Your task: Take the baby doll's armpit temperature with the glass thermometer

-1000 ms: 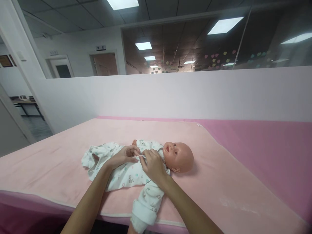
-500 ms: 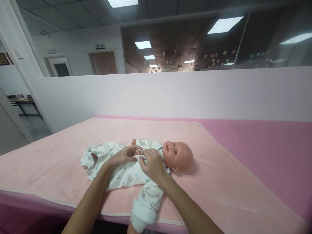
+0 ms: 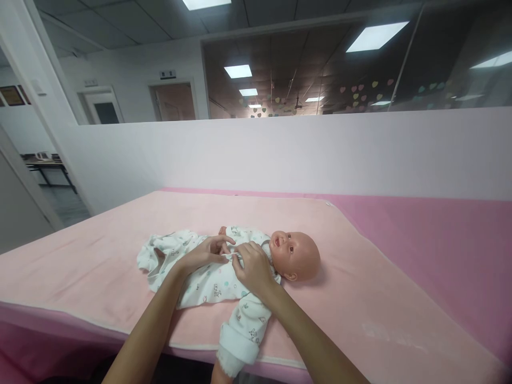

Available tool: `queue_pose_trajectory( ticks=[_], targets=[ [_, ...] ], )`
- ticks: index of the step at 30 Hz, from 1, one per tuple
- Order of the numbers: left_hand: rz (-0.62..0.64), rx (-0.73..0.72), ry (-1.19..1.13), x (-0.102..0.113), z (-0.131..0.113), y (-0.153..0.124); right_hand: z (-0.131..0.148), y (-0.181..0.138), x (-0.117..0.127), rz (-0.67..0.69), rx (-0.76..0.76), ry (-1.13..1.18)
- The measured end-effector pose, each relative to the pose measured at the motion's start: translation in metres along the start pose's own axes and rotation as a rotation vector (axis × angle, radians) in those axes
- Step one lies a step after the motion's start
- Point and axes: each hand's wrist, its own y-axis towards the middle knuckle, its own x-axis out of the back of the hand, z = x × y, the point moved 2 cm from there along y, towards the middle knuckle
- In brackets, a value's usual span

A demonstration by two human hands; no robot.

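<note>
A baby doll (image 3: 296,254) lies on its back on a light pink blanket (image 3: 100,266), head to the right. It wears a white printed romper (image 3: 212,282). My left hand (image 3: 206,252) and my right hand (image 3: 252,266) meet at the doll's chest, just below the chin. Both pinch the romper's front edge where the two sides come together. One sleeve with a folded cuff (image 3: 237,344) hangs toward the near edge of the blanket.
The blanket covers a darker pink table top (image 3: 440,245). A low white partition wall (image 3: 280,154) runs behind the table, with glass above it. An open doorway (image 3: 44,176) and a corridor lie at the far left.
Both hands stay pinched on the romper at the doll's chest. The view has shifted slightly; the doll has not moved.
</note>
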Motion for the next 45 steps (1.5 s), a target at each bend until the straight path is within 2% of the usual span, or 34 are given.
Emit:
queue_pose_trajectory(
  ticks=[9,17,30,45],
  targets=[
    [-0.005,0.017,-0.032,0.0013,0.0004,-0.0008,-0.0002,0.0006,0.0000,0.021,0.001,-0.005],
    [0.029,-0.051,0.000,-0.0015,-0.0050,-0.0008,0.0019,0.0000,0.0032,0.008,-0.013,0.032],
    [-0.025,-0.067,0.030,-0.0024,-0.0046,-0.0003,0.0023,-0.0003,0.0047,0.038,0.000,0.053],
    [-0.017,-0.051,0.013,-0.0011,-0.0055,-0.0008,0.0024,0.0004,0.0018,0.048,0.009,-0.018]
  ],
)
